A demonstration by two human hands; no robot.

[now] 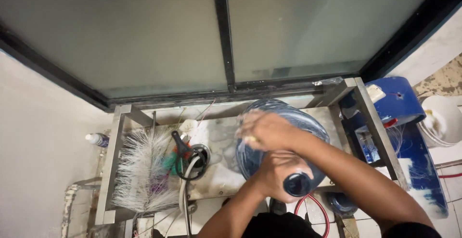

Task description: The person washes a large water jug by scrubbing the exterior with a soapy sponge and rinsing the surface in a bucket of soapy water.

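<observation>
A large blue water jug (308,122) lies on its side in a steel wash basin (115,170), its dark open neck (297,184) pointing toward me. My left hand (274,168) is wrapped around the jug's shoulder just behind the neck. On top of the jug's body rests my right hand (264,129), blurred by motion. A small yellowish pad (252,141) shows under its fingers, pressed against the plastic.
A big white bristle brush (142,170) lies in the basin's left half beside a green brush (169,163), a black fitting (192,156) and a grey hose (184,194). A blue barrel (399,103) and white bucket (442,120) stand right. Frosted window (144,31) behind.
</observation>
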